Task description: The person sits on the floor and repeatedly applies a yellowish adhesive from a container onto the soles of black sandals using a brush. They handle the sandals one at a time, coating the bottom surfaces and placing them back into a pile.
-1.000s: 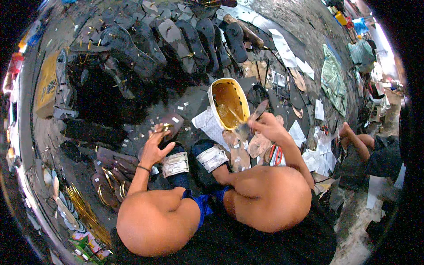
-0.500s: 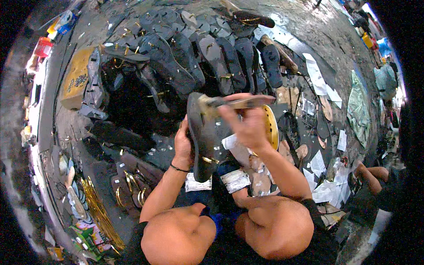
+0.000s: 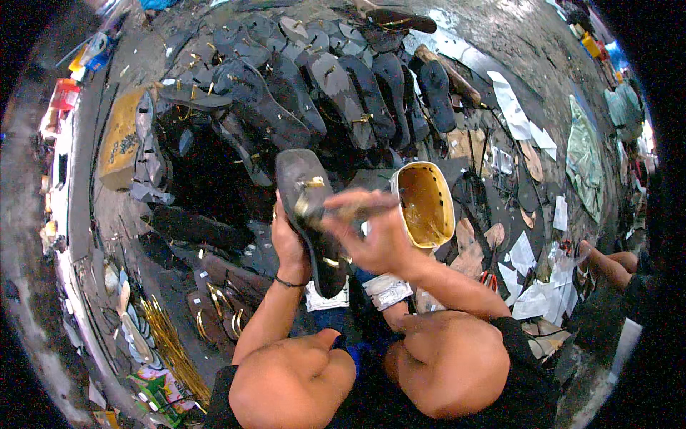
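Observation:
My left hand (image 3: 289, 242) is closed round the side of a dark sandal sole (image 3: 298, 166), keeping it tilted above my knees. Small gold fittings (image 3: 314, 182) stick out of the sole's face. In my right hand (image 3: 382, 239) is a brush (image 3: 370, 205), smeared by motion, its head against the middle of the sole. Just right of that hand stands a pale tub (image 3: 449, 232) with a yellowish-brown coating inside.
Rows of dark sandal soles (image 3: 334, 82) lie beyond my hands. A yellowish block (image 3: 118, 146) sits at the left, with thin gold strips (image 3: 171, 343) nearer me. Paper scraps (image 3: 537, 297) litter the right, where another person's leg (image 3: 607, 266) shows.
The brush has moved down and left, from the sole's upper end to its middle. The sole has shifted slightly left. More of the tub now shows, as my right hand has moved off it.

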Motion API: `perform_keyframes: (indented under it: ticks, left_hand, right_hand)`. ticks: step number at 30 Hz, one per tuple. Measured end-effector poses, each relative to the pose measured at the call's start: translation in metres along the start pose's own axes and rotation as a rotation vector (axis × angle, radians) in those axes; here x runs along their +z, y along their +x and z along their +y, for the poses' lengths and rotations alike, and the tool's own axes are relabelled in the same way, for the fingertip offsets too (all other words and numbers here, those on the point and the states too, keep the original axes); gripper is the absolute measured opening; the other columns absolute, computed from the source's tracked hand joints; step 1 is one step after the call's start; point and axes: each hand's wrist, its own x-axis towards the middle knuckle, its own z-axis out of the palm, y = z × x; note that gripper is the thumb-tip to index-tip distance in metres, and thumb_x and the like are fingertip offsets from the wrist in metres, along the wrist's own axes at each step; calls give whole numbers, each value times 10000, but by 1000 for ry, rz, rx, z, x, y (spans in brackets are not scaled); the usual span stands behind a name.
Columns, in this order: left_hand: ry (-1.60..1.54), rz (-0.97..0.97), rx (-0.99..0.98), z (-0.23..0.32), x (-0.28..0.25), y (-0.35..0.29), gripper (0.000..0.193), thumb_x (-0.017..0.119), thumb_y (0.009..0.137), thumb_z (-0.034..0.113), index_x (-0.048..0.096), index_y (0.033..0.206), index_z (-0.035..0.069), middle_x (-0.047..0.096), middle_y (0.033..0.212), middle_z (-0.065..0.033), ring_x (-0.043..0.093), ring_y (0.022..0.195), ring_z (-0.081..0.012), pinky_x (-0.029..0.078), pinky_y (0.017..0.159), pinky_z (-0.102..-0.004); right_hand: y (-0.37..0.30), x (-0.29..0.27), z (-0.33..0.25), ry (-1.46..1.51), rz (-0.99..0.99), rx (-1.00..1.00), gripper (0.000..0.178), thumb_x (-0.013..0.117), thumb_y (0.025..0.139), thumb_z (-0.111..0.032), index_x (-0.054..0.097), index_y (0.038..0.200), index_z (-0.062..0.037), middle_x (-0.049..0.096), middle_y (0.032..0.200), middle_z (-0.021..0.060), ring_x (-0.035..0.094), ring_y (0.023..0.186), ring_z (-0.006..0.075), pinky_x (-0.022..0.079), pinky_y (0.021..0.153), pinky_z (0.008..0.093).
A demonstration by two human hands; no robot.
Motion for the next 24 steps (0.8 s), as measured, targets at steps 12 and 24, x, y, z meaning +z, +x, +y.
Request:
perform_keyframes:
  ticks: [12,24]
  left_hand:
    - [194,149,160,9,18,-19,410,443,1058,370,631,1159,20,675,1075,-36,625,960,-136,493,882,-296]
    - [510,-58,-126,-7,-51,-83,513,510,986,535,652,1102,56,685,989,-37,652,827,-159,546,769,-316]
  right_hand:
    - [16,-5,44,28,228,301,147,695,894,-186,680,924,-43,700,894,87,651,823,226,487,806,353]
    - [-70,-103,136,-855,0,377,163,707,885,-206,715,892,-44,716,959,164,683,838,299,514,730,357]
